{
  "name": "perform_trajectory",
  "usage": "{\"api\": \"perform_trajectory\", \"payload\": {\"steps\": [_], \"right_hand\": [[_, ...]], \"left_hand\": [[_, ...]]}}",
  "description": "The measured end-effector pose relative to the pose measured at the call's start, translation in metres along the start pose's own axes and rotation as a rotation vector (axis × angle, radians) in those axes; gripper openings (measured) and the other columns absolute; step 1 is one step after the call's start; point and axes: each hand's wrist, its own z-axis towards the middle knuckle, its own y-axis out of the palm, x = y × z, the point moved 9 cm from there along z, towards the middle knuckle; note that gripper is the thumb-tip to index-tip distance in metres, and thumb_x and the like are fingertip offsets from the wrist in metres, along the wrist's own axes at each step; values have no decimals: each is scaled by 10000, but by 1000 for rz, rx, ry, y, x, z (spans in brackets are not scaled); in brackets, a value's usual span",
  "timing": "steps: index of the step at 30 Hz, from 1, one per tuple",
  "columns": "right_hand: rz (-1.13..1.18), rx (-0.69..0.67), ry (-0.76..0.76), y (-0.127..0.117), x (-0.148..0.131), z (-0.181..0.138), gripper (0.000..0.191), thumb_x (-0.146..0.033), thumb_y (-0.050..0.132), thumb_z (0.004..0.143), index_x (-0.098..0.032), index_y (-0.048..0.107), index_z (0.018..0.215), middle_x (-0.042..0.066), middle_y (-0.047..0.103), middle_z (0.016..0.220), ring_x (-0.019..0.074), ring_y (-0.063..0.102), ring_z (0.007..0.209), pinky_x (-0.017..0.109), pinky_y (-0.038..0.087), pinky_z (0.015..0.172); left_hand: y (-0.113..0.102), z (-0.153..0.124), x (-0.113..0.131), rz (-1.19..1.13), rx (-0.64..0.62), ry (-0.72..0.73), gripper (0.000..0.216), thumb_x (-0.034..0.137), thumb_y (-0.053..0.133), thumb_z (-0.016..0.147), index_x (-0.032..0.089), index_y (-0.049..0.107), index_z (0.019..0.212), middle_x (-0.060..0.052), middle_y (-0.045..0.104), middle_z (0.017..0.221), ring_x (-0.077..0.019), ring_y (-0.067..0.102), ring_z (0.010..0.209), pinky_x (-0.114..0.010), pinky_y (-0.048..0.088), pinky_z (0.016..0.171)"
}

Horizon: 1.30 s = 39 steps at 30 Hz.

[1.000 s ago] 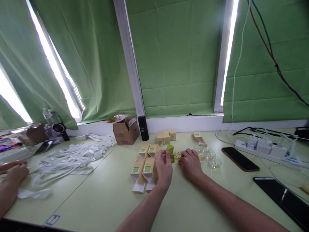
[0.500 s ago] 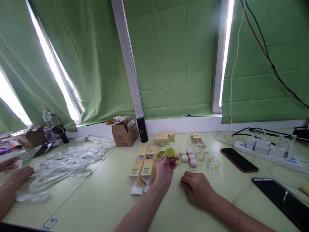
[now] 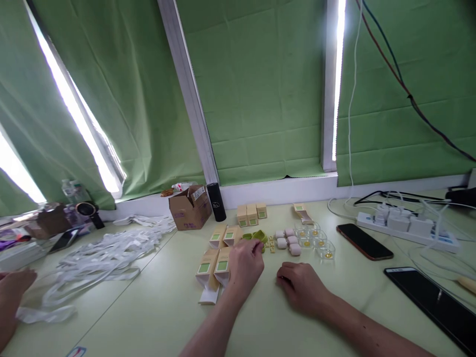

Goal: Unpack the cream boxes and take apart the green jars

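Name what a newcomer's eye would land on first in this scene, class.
Green curtains fill the whole back wall, split by bright strips of daylight. On the pale table, the left hand reaches small green pieces beside tan boxes, with the right hand curled nearby. A heap of white ribbons sprawls at left.

The left hand (image 3: 243,265) covers part of the green pieces (image 3: 259,236), its grip hidden; a co-worker's hand (image 3: 11,292) is cut off at the left edge.
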Motion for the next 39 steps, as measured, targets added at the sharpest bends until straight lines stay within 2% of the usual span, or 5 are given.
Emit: {"api": "perform_trajectory", "payload": {"steps": [2, 7, 20, 31, 39], "right_hand": [[-5, -2, 3, 0, 0, 0, 210, -151, 553, 922, -220, 739, 854, 15, 748, 837, 163, 683, 722, 274, 384, 642], [-10, -35, 19, 1, 1, 2, 202, -162, 566, 928, -228, 742, 853, 16, 758, 853, 171, 693, 748, 274, 393, 655], [-5, -51, 20, 3, 2, 1, 193, -177, 575, 940, -228, 743, 861, 19, 766, 863, 184, 706, 774, 278, 405, 675], [-19, -100, 38, 5, 3, 2, 210, -191, 555, 948, -226, 750, 875, 21, 769, 890, 183, 710, 802, 276, 400, 684], [-31, -132, 48, 6, 2, 2, 227, -218, 537, 958, -226, 748, 875, 22, 771, 905, 191, 710, 814, 283, 388, 684]], "left_hand": [[8, -2, 5, 224, -94, 66, 213, 137, 608, 854, 223, 753, 724, -70, 717, 709, -218, 641, 685, -302, 405, 644], [30, -8, -13, 379, -336, -60, 260, 95, 653, 756, 207, 664, 521, -65, 667, 590, -209, 615, 588, -287, 348, 605], [36, -11, -26, 607, -523, -106, 183, 46, 625, 645, 200, 690, 571, -107, 682, 633, -265, 664, 649, -308, 373, 620], [37, -12, -26, 649, -605, -175, 163, 91, 630, 715, 179, 767, 714, -155, 761, 796, -306, 723, 790, -330, 441, 655], [38, -13, -28, 686, -675, -216, 237, 132, 627, 786, 195, 813, 918, -148, 793, 999, -313, 736, 945, -350, 503, 743]]}}
